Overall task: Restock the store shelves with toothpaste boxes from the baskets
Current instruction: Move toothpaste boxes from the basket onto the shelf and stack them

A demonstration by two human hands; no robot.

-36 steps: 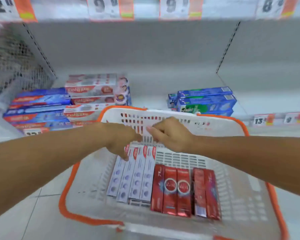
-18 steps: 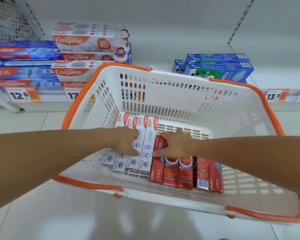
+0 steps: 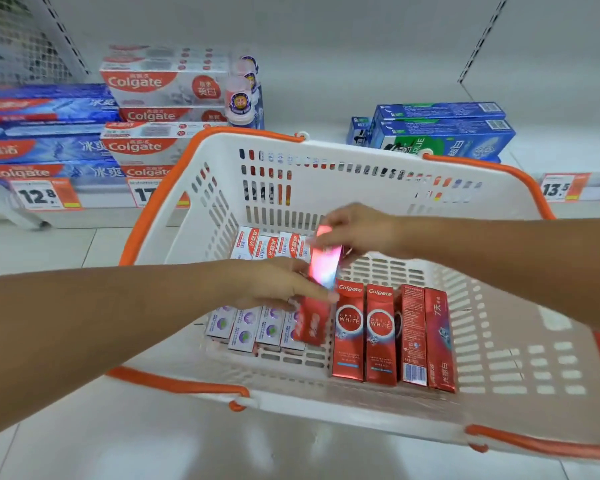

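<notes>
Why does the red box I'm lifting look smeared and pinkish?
Head view: the red box, held between the right hand and left hand, is motion-blurred, its upper end washed pink by glare; the four red boxes lying in the basket stay sharp; wide-angle distortion bows the basket rim.

My left hand (image 3: 278, 285) reaching in from the near left, palm down, fingers pinched shut, my right hand (image 3: 357, 233) coming across from the right, a little farther out, fingertips closed, both forearms bare and stretched forward, hands near each other
</notes>
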